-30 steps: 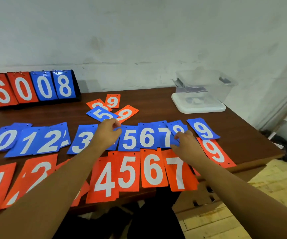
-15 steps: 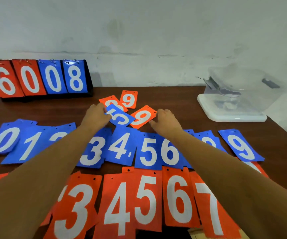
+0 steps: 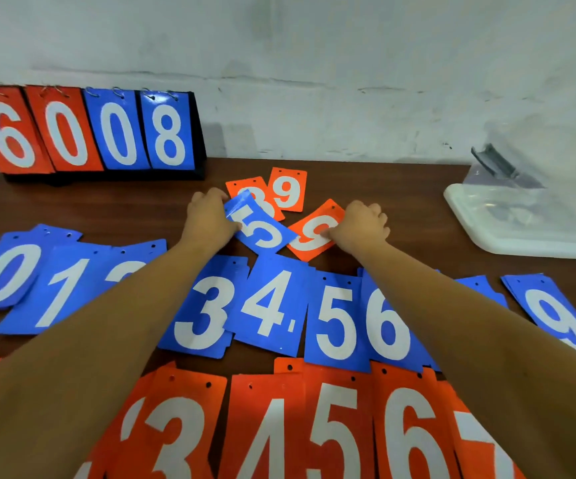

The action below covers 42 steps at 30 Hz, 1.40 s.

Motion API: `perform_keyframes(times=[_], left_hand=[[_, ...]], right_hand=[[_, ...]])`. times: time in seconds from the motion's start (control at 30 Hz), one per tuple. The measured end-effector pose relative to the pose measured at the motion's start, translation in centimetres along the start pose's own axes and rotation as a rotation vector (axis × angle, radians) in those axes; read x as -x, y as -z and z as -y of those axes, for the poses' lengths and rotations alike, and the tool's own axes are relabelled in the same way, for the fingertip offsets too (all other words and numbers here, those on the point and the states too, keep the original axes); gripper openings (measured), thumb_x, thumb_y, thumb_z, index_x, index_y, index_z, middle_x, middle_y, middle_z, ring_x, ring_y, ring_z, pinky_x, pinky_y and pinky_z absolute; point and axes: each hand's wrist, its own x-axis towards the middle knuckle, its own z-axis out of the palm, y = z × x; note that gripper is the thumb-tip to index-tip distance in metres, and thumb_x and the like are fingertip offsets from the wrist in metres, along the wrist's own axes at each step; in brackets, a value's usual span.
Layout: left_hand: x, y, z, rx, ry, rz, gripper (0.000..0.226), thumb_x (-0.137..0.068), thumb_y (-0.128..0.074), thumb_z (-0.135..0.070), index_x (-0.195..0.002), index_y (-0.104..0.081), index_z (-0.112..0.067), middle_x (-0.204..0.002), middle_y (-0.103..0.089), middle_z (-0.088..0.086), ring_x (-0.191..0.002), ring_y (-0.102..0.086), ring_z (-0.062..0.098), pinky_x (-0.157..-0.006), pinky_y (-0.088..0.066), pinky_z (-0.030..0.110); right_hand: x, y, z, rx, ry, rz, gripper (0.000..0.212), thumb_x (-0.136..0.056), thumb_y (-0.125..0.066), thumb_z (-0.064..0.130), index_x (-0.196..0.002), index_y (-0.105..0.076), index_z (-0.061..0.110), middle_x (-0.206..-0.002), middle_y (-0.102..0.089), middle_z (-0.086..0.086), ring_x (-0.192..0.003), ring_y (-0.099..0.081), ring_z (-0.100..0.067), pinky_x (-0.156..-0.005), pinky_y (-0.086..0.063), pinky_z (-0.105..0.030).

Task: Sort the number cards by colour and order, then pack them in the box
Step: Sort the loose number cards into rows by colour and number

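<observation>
Fingers of the left hand [image 3: 207, 221] are pinching the blue 5 card [image 3: 262, 225]; the right hand [image 3: 362, 224] is gripping the orange 9 card [image 3: 314, 233].

Plain back room or spare room, not a lab: scuffed whitewashed wall [image 3: 314, 63], dark wooden table [image 3: 141, 209] pushed against it, flip scoreboard [image 3: 86, 133] at its far left corner.

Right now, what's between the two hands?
Head view: the loose blue 5 card, tilted, spans from left hand toward right hand, overlapping the orange 9 card.
</observation>
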Motion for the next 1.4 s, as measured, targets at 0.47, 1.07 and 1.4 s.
perform_keyframes(times=[0.47,1.07,1.4], left_hand=[[4.2,7.5,-4.6,0.631,-0.053,-0.186,0.009,-0.095,-0.061,-0.023,-0.097,-0.058,-0.015,-0.085,-0.066,-0.003,-0.067,-0.059,0.008,-0.059,-0.049,0.020],[12.7,-0.1,-9.1,0.238,-0.150,0.214,0.013,-0.088,-0.071,-0.022,-0.094,-0.061,-0.016,-0.087,-0.066,0.004,-0.084,-0.065,0.020,-0.070,-0.055,0.033],[14.6,-0.9,-13.6,0.533,-0.127,0.353,0.029,-0.097,-0.053,-0.043,-0.107,-0.067,-0.020,-0.100,-0.072,-0.003,-0.091,-0.068,0.012,-0.080,-0.052,0.027]], right_hand=[[4.6,7.0,-1.5,-0.591,0.228,-0.211,0.019,-0.088,-0.057,0.011,-0.102,-0.070,0.010,-0.098,-0.070,-0.003,-0.091,-0.064,-0.018,-0.082,-0.052,-0.032],[10.9,13.8,-12.7,-0.568,0.325,-0.209,0.014,-0.096,-0.057,0.015,-0.107,-0.065,0.017,-0.101,-0.065,0.003,-0.089,-0.062,-0.011,-0.066,-0.044,-0.012],[10.5,12.6,-13.3,-0.693,0.281,0.074,0.023,-0.091,-0.066,0.026,-0.113,-0.065,0.019,-0.102,-0.071,0.000,-0.093,-0.069,-0.014,-0.072,-0.058,-0.027]])
